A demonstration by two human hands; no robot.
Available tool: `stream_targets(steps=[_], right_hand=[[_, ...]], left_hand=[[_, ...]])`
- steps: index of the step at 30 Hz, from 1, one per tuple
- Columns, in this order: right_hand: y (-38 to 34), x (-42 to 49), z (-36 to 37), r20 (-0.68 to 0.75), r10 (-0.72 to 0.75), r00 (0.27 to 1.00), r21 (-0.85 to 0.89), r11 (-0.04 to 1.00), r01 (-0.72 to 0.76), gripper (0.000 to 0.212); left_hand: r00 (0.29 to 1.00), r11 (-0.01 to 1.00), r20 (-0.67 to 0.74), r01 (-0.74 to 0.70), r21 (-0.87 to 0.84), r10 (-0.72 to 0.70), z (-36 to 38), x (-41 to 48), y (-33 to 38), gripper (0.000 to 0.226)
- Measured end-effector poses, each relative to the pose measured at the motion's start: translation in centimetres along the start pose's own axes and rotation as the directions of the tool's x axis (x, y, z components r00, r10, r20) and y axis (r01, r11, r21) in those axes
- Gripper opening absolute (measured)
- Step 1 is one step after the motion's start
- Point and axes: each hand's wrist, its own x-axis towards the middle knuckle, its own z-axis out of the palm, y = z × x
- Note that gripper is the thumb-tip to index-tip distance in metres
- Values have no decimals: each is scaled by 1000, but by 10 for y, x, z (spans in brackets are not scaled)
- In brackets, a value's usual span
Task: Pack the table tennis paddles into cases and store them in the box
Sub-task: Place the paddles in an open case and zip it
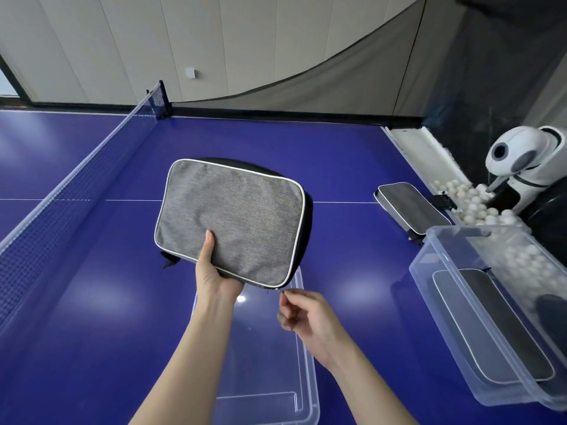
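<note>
Head view, left hand: my left hand [214, 277] gripped the near left corner of the grey case [230, 219], with the thumb lying flat on top of the fabric and the other fingers curled underneath.
Head view, right hand: my right hand [310, 320] had its fingers pinched on the small zipper pull [277, 289] at the near right corner of that case.
Grey case: it was lifted off the table [92, 302] and tilted, with the white-piped grey face towards me and a black edge showing behind it. I could not tell how much of the zipper was closed.
Clear lid [270, 363]: it lay flat on the table directly below my hands.
Box [441, 326]: this clear plastic box stood at the right edge of the table, well apart from the case I held.
Packed case [491, 326]: it lay flat on the bottom of the box.
Second case [412, 207]: it sat on the table just beyond the box.
Net [76, 185]: it ran across the table on my left.
Ball machine [527, 161]: the white machine stood off the right end of the table, with white balls [478, 204] heaped beside it.
</note>
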Motion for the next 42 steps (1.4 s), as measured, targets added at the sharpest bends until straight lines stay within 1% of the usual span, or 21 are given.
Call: stream_targets(steps=[2,7,10,13,15,18,21,25,31,38,42], right_hand=[[-4,-2,-4,-23,3,1000,20,1000,-3,30],[-13,-4,-14,-85,-48,995,-71,997,42,36],[-16,-3,-17,-114,-62,992,-119,992,49,36],[-23,0,-20,-162,-86,983,-143,988,63,37],[-31,1,-24,-197,-124,973,-151,984,95,40],[-46,2,-34,-238,-179,955,-115,981,155,39],[-58,1,-43,-245,-204,948,-138,975,174,43],[-63,0,-47,-246,-212,946,-189,968,168,43],[-71,-2,-47,-235,-252,939,-376,914,151,46],[-73,2,-42,-236,-235,943,-417,901,120,42],[-73,6,-39,-234,-229,945,-438,893,108,39]], left_hand=[[1000,999,0,-17,27,17,-3,0,4,30],[999,996,-12,-50,75,51,-12,-2,6,33],[998,993,-2,-60,103,60,-16,-3,6,34],[998,983,1,-60,174,60,-22,-4,9,35],[999,972,-3,-46,231,48,-25,-6,13,41],[999,949,7,-40,313,40,-29,-7,20,52],[1000,930,23,-27,366,20,-31,-8,24,54],[998,905,62,-38,423,13,-30,-10,28,53],[994,839,110,-73,538,17,-31,-9,35,54],[986,767,161,-126,629,30,-32,-7,39,47],[982,721,184,-160,674,46,-32,-8,41,52]])
